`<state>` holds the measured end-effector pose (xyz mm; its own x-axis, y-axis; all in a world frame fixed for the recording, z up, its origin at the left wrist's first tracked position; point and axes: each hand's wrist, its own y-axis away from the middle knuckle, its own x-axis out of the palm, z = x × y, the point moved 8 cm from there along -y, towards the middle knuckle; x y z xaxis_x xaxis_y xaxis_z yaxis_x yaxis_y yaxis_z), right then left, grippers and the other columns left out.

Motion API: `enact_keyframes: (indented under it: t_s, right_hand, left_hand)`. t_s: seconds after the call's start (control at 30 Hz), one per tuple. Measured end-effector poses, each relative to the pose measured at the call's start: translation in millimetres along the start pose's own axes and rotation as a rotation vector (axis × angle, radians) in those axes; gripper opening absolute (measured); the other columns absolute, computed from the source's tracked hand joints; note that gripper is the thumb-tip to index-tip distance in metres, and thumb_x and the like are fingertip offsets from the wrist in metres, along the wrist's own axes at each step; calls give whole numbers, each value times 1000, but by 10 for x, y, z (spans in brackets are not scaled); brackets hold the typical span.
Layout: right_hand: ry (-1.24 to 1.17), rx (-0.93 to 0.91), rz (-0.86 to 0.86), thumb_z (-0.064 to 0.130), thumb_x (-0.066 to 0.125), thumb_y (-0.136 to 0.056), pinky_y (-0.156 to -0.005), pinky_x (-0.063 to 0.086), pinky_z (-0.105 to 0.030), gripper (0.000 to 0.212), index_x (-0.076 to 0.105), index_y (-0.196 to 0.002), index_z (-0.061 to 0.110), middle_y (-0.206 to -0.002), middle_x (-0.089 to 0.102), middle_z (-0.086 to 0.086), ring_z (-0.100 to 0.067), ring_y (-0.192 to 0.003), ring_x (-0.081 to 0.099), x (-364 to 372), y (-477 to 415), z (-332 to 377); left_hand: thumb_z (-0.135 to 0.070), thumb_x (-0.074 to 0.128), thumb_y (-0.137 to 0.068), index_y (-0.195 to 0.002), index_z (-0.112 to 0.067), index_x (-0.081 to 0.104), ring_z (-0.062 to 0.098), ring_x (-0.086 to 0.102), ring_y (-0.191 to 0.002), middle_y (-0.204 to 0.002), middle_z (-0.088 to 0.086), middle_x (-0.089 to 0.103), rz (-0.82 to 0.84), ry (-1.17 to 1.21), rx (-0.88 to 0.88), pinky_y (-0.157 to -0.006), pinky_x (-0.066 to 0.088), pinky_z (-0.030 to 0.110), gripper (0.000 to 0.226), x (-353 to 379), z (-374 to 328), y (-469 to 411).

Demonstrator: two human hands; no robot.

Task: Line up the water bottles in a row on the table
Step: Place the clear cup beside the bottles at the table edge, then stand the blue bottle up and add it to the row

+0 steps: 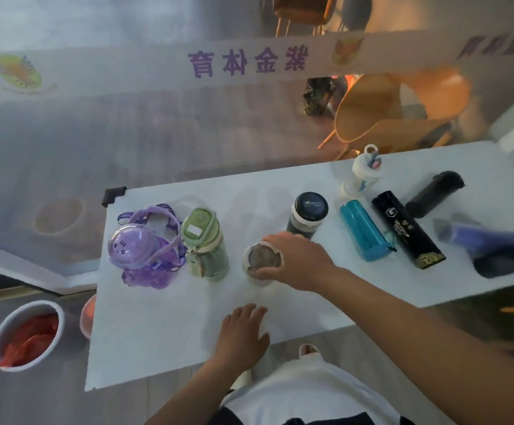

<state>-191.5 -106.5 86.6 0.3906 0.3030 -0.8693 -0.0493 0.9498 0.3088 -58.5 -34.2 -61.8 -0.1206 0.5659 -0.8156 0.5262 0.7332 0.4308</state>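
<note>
1. My right hand (292,260) is clamped on the white bottle (261,265) from its right side, fingers curled over the lid rim, thumb on the near edge. The bottle stands upright mid-worktop, third from the left in the forming row.
2. My left hand (243,332) lies flat and spread on the worktop (157,332) near the front edge, holding nothing.
3. White bottle: squat cylinder, smooth pale shell, dull grey lid top. I judge it rigid and probably light; gripping at the lid works for sliding, but for lifting I'd take it lower on the body.
4. Just left, a green bottle (207,243) stands upright: translucent plastic, square flip lid, carry loop. Beside it and seemingly touching, a purple bottle (140,253) with a domed clear lid and woven strap; the strap could snag its neighbour.
5. Behind my hand, a dark-capped bottle (307,214) stands upright, glossy lid, pale collar.
6. To the right, lying down: a teal bottle (364,231), clear hard plastic; a black bottle (407,230) with gold print, likely steel and heavier; a matte black flask (435,193) further back. Round bodies, so they may roll; best grasped mid-barrel and stood up.
7. Far back, a small white bottle (361,173) stands upright with a loop top. It looks light and tippy.
8. A bluish thing at the right edge is too blurred to identify.
</note>
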Motion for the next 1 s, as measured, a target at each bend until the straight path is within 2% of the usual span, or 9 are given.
enact_keyframes:
  t_s: [0.13,0.27,0.4,0.5,0.6,0.67,0.77,0.93,1.0]
  right_hand:
    - [-148,238,-126,65,58,-82,-109,38,-39,72,39,-143,33,-152,39,8,-16,-136,40,-196,452,-625]
    - [-196,469,-209,60,58,-85,-109,36,-37,68,39,-142,29,-151,39,4,-17,-136,41,-261,989,-1447]
    - [-163,580,-280,51,67,-83,-105,39,-33,73,41,-142,17,-145,47,-4,-20,-131,46,-280,1249,-2092]
    - [-178,602,-304,47,73,-79,-105,43,-38,79,40,-143,16,-141,49,-7,-24,-128,47,-215,1212,-2433]
    - [-209,606,-277,45,73,-79,-104,41,-41,82,34,-146,18,-144,43,-8,-26,-131,41,-113,1044,-2682]
    - [-206,587,-273,45,72,-79,-102,42,-41,84,30,-147,21,-145,40,-6,-25,-130,40,-81,904,-2787]
    - [-212,526,-325,46,73,-78,-92,46,-37,80,32,-142,21,-133,46,-6,-22,-118,49,-108,687,-2892]
    - [-205,491,-333,53,73,-72,-84,52,-40,82,35,-136,20,-121,53,-4,-21,-106,55,-21,433,-3039]
    - [-223,474,-310,50,72,-73,-81,53,-42,79,34,-136,20,-118,53,-5,-22,-103,56,25,375,-3066]
  left_hand:
    - [-43,46,-92,-147,-30,33,22,29,-142,-157,0,30,43,-64,197,-116,24,37,59,92,-419,-139]
    - [-46,44,-93,-152,-32,19,23,10,-149,-163,1,11,52,-159,309,-120,10,42,65,208,-791,-325]
    - [-52,43,-92,-154,-36,6,25,-6,-151,-164,-1,-7,15,-223,295,-118,0,48,73,237,-1018,-464]
    - [-54,44,-88,-153,-39,6,28,-4,-151,-163,-1,-9,0,-239,223,-117,3,52,77,279,-1061,-567]
    - [-56,45,-85,-153,-38,16,31,10,-150,-162,-2,-1,4,-248,122,-116,12,56,76,319,-1052,-614]
    - [-58,49,-79,-149,-36,31,34,28,-145,-160,2,19,-4,-233,48,-111,26,59,75,317,-1043,-599]
    - [-62,62,-58,-135,-32,49,33,59,-121,-140,7,55,-17,-195,-69,-88,51,55,83,446,-983,-586]
    - [-63,63,-58,-135,-32,48,31,46,-126,-138,8,56,-81,-183,-191,-83,54,52,85,599,-1038,-500]
    - [-63,62,-61,-138,-33,45,32,50,-127,-141,7,54,-83,-156,-263,-85,53,52,85,649,-1067,-461]
